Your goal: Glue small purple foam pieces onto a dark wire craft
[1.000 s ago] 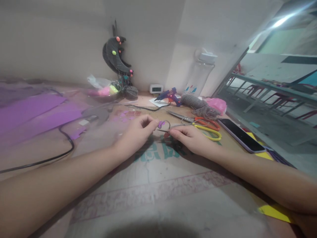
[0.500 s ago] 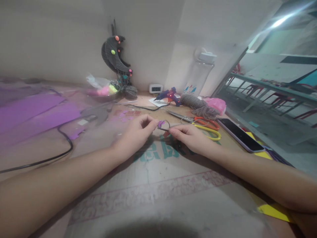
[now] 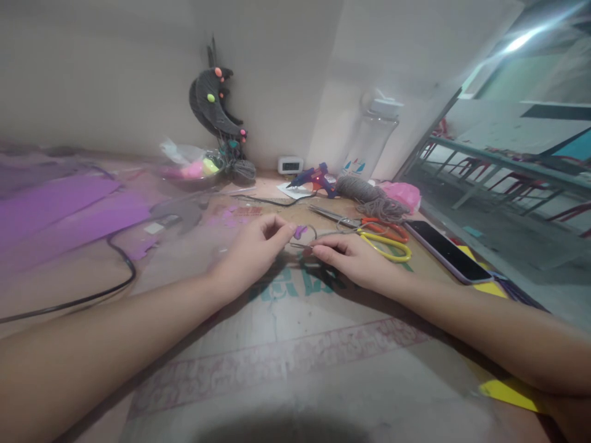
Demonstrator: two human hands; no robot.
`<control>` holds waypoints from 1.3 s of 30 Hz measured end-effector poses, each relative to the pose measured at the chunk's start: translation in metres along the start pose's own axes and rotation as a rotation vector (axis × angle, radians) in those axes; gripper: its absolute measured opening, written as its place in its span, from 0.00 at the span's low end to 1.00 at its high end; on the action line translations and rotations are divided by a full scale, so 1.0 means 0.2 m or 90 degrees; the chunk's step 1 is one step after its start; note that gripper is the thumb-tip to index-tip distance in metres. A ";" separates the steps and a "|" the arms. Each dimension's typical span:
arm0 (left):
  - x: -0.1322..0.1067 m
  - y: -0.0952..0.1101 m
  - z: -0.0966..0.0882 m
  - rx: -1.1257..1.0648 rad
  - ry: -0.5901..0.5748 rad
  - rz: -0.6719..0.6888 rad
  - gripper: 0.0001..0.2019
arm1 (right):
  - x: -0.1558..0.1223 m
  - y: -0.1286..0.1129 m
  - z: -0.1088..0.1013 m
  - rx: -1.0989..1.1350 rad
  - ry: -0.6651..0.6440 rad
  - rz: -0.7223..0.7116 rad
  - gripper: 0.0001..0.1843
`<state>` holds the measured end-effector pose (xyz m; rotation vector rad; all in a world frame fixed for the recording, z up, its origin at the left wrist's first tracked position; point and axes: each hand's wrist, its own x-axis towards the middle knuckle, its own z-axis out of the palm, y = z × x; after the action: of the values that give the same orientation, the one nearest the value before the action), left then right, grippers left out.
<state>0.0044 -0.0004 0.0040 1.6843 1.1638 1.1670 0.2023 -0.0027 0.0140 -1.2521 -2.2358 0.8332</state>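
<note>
My left hand [image 3: 256, 249] rests on the table with its fingertips pinched on a small purple foam piece [image 3: 300, 231]. My right hand [image 3: 353, 258] lies just to the right, fingers closed on a thin grey wire [image 3: 313, 232] that loops up to the purple piece. Both hands meet at the middle of the table over a printed sack sheet [image 3: 295, 344]. Behind my right hand lie yellow-handled scissors [image 3: 388, 246] and orange-handled scissors [image 3: 369, 224].
A phone [image 3: 447, 251] lies at the right. At the back stand a glue gun [image 3: 314, 177], grey yarn [image 3: 369, 197], a water bottle [image 3: 372, 138], a small clock [image 3: 290, 165], a dark moon-shaped ornament [image 3: 215, 104] and a bowl of pom-poms [image 3: 194, 169]. Purple foam sheets [image 3: 60, 209] and a black cable [image 3: 115, 271] lie left.
My right hand has slid slightly left and lower along the wire. The left hand has barely moved.
</note>
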 end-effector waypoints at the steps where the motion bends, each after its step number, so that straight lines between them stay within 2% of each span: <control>1: 0.00 0.00 0.00 0.000 0.002 -0.002 0.11 | 0.00 0.00 0.00 0.008 0.002 0.005 0.19; 11: 0.00 -0.02 0.00 0.009 0.018 -0.007 0.12 | 0.00 0.03 -0.01 0.048 -0.009 0.073 0.22; 18: 0.00 -0.02 0.00 0.019 0.011 -0.010 0.11 | 0.01 0.03 -0.02 0.054 -0.001 0.035 0.25; 29: 0.00 0.00 0.00 0.043 -0.003 -0.001 0.11 | 0.02 0.03 -0.02 0.083 -0.001 0.069 0.24; 36: 0.00 -0.01 0.00 0.042 -0.001 -0.002 0.10 | 0.01 0.04 -0.01 0.042 -0.001 0.046 0.21; 39: 0.01 -0.01 0.00 0.040 0.004 -0.010 0.10 | 0.00 0.05 -0.01 0.054 -0.007 0.046 0.24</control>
<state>0.0041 0.0015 0.0027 1.7161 1.2281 1.1373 0.2097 0.0020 0.0090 -1.2972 -2.1523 0.9537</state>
